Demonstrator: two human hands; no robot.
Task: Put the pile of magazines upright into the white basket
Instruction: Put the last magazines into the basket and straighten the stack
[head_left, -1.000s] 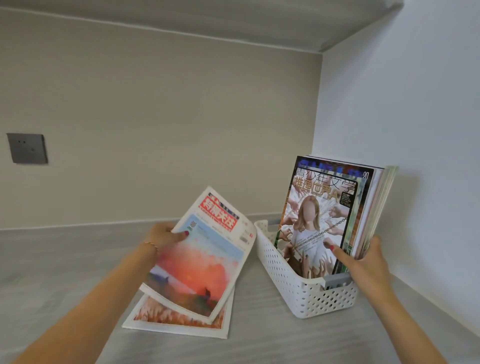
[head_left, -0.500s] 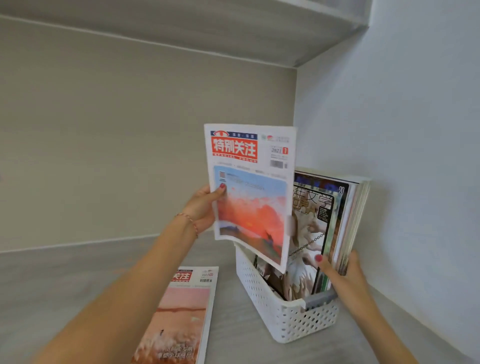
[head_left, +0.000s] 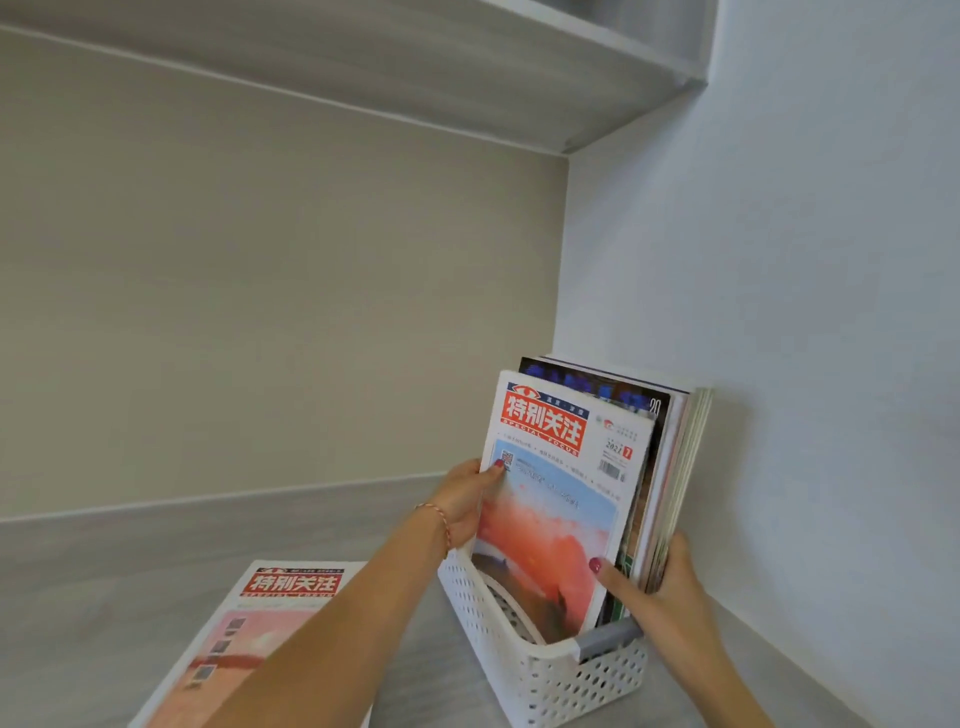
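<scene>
Grey counter: left hand grips magazine upright in basket.

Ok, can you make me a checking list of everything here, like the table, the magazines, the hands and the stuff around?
Surface: grey wood-grain counter, meeting the walls in a corner.
Job's things: white basket stands by the right wall; upright magazines lean at its far side; red-titled magazine stands in front of them, its lower edge inside the basket; one last magazine lies flat on the counter.
Clutter: nothing seen.
Grippers: left hand holds the red-titled magazine's left edge; right hand steadies the upright magazines, thumb on the front cover.
Cables: nothing seen.
Surroundings: beige back wall, white side wall, shelf overhead.
</scene>
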